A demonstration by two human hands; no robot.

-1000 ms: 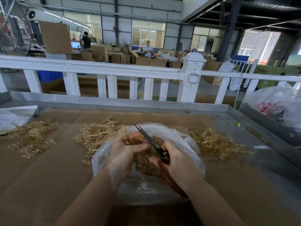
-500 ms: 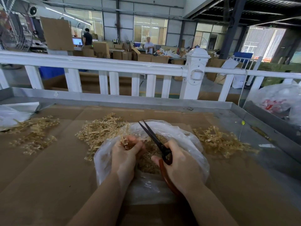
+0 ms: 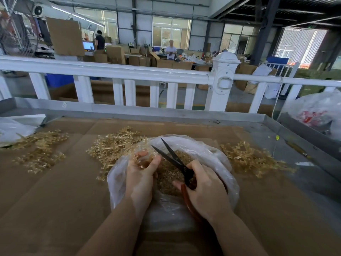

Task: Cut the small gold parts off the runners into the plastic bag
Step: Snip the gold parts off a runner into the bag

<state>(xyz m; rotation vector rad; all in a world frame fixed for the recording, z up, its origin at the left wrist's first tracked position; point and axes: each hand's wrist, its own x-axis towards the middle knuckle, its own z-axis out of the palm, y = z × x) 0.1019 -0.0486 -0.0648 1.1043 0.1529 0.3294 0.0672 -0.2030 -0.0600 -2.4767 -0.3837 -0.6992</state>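
Both hands work over the plastic bag (image 3: 217, 157): left hand (image 3: 140, 174) pinches a gold runner (image 3: 143, 160), right hand (image 3: 206, 189) grips open scissors (image 3: 171, 156) just beside it.

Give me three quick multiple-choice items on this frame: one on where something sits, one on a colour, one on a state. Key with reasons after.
1. Where do the scissors sit?
A. Flat on the cardboard
B. Over the open plastic bag
C. On the white railing

2. What colour are the scissor handles?
A. Red-brown
B. Blue
C. White

3. How do the scissor blades stand?
A. Closed
B. Spread apart
C. Hidden inside the bag

Key:
1 B, the right hand holds them above the bag's mouth, over the cut gold parts.
2 A, a red-brown loop shows under the right hand.
3 B, the two dark tips fork apart near the left hand, which pinches a gold runner.
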